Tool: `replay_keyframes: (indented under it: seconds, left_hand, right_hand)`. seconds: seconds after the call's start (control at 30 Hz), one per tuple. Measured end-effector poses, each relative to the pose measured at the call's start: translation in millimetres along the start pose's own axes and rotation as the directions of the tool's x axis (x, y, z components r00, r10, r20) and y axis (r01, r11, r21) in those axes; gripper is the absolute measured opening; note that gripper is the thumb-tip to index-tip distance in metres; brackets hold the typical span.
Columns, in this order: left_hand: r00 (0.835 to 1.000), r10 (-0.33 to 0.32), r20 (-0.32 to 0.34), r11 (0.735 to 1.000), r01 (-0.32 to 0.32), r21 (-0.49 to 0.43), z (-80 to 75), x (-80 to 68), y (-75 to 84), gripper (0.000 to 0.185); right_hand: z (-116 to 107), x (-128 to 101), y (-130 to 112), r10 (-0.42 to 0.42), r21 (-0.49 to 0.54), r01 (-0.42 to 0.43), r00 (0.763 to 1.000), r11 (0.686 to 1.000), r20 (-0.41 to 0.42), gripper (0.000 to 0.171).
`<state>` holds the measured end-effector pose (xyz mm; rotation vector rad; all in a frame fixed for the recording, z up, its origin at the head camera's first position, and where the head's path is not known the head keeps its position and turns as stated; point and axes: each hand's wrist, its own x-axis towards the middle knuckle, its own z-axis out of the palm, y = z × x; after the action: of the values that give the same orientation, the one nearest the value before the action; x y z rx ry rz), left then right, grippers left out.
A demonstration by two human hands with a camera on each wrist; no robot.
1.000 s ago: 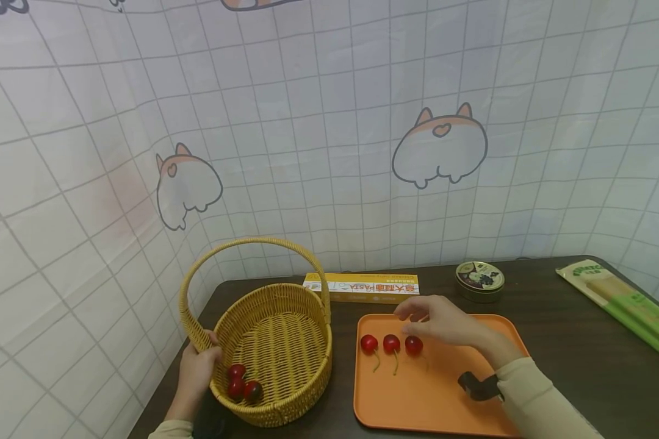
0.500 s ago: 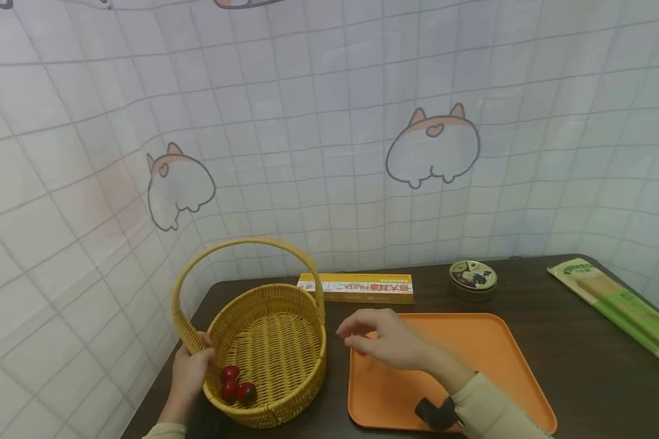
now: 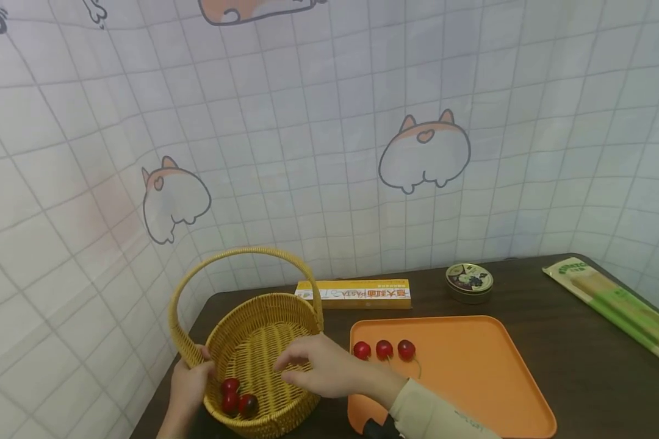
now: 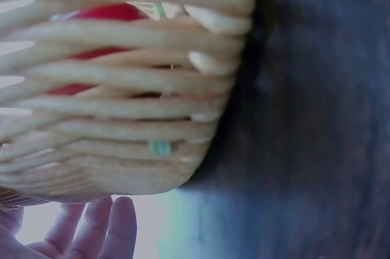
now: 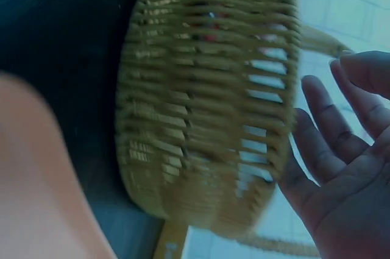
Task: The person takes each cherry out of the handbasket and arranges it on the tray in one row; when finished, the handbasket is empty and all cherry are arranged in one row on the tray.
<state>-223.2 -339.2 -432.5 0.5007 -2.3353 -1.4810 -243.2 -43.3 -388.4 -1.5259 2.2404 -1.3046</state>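
A yellow woven basket point(image 3: 247, 314) with a tall arched handle stands on the left of the table. My left hand point(image 3: 189, 381) grips it where the handle meets the rim. Three dark red cherries point(image 3: 248, 405) lie inside, at the near left. Over the basket's right rim reaches my right hand point(image 3: 326, 369), its fingers loosely bent and nothing between them; the right wrist view shows that hand point(image 5: 347, 155) beside the rim. Three cherries with stems, one of them the rightmost cherry point(image 3: 406, 349), lie in a row on the orange tray point(image 3: 483, 372).
A yellow pasta box point(image 3: 357, 294) lies behind the basket and tray. Right of it stands a round tin point(image 3: 469, 282). A green and cream packet point(image 3: 615, 299) lies along the table's right side. A curtain with a grid pattern point(image 3: 329, 183) hangs behind.
My right hand has moved left, from over the tray's cherries to over the basket's right side. My left hand keeps its grip, and the cherries lie where they were.
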Motion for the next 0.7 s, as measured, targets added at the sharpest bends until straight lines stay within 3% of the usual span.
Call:
replay_keyframes:
  seconds: [0.17, 0.27, 0.43, 0.7]
  left_hand:
    - [1.0, 0.005, 0.016, 1.0, -0.005, 0.022, 0.9, -0.8, -1.2, 0.027]
    - [0.999, 0.004, 0.046, 0.999, -0.006, 0.042, 1.7, -0.5, -2.5, 0.026]
    - [0.998, -0.003, 0.058, 0.999, 0.0, 0.051, 1.7, -1.9, -5.1, 0.025]
    - [0.999, -0.001, 0.045, 0.999, -0.001, 0.049, -0.9, -1.3, -0.4, 0.025]
  right_hand:
    - [15, 15, 5, 0.0, -0.14, 0.01, 0.998, 0.99, 0.07, 0.021]
    - [23, 23, 5, 0.054, -0.193, -0.033, 0.993, 0.981, 0.105, 0.023]
    - [35, 33, 4, 0.13, -0.248, -0.089, 0.979, 0.965, 0.154, 0.026]
    - [45, 49, 1, 0.164, -0.313, -0.091, 0.963, 0.945, 0.216, 0.037]
